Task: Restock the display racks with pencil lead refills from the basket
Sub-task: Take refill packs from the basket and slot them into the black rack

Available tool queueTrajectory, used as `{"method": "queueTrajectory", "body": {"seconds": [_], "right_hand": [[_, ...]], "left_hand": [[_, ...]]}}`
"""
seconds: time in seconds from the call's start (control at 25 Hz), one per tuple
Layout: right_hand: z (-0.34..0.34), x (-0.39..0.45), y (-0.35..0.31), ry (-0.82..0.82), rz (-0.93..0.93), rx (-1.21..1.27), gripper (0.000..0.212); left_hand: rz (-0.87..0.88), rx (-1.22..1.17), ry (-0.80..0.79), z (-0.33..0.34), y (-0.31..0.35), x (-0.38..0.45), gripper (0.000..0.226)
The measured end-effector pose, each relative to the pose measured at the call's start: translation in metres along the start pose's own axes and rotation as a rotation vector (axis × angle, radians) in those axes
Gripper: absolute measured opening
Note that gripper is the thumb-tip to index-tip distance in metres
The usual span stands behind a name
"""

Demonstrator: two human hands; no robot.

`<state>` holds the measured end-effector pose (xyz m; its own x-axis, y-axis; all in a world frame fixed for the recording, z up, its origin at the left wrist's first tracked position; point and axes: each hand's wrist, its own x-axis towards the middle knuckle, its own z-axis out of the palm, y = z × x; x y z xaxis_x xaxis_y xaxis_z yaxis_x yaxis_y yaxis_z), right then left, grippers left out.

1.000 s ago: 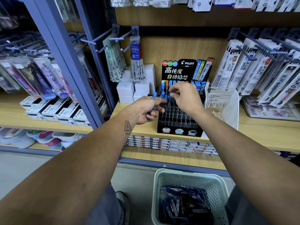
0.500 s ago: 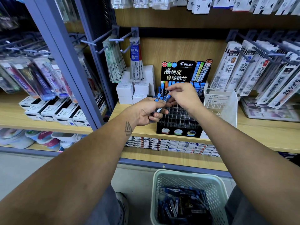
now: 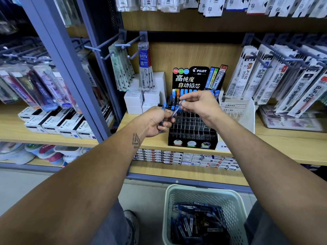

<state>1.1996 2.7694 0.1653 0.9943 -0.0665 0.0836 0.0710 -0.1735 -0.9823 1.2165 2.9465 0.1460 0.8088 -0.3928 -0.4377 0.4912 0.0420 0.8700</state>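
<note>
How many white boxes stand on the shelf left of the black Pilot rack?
4 show clearly: two upper boxes, two lower ones. Taller white boxes stand behind; more may be hidden.

Both hands up at the black display rack [image 3: 192,128] on the wooden shelf [image 3: 276,144]. Right hand [image 3: 200,105] pinches one blue-capped refill tube [image 3: 177,109], left hand [image 3: 155,121] grips a few more. Basket [image 3: 203,193] of refills sits on the floor below.

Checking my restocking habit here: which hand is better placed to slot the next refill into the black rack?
Right hand: it already pinches one lead refill directly above the rack. The left hand grips spare refills beside it.
</note>
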Motion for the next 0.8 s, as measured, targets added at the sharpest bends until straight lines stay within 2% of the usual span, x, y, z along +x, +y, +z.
{"method": "queueTrajectory", "body": {"seconds": [0.12,0.24,0.32,0.4,0.56,0.64,0.8], "right_hand": [[-0.001,0.000,-0.003,0.000,-0.060,-0.048,0.014],[-0.002,0.005,-0.004,0.109,-0.094,-0.244,0.011],[0.000,0.009,-0.001,0.169,-0.100,-0.325,0.010],[0.002,0.012,0.003,0.200,-0.123,-0.374,0.010],[0.006,0.015,0.007,0.217,-0.198,-0.496,0.009],[0.008,0.014,0.008,0.205,-0.233,-0.570,0.013],[0.012,0.010,0.009,0.161,-0.279,-0.686,0.019]], "left_hand": [[-0.002,-0.011,0.032,0.000,0.000,0.002,0.015],[-0.002,0.043,0.086,-0.001,0.000,0.003,0.004],[-0.021,0.066,0.104,-0.002,0.001,0.004,0.005],[-0.040,0.054,0.077,-0.003,0.002,0.004,0.010],[-0.061,-0.029,-0.009,-0.001,0.005,-0.002,0.004],[-0.057,-0.047,-0.028,0.000,0.006,-0.003,0.011],[-0.035,-0.030,-0.058,0.002,0.004,-0.004,0.010]]}}
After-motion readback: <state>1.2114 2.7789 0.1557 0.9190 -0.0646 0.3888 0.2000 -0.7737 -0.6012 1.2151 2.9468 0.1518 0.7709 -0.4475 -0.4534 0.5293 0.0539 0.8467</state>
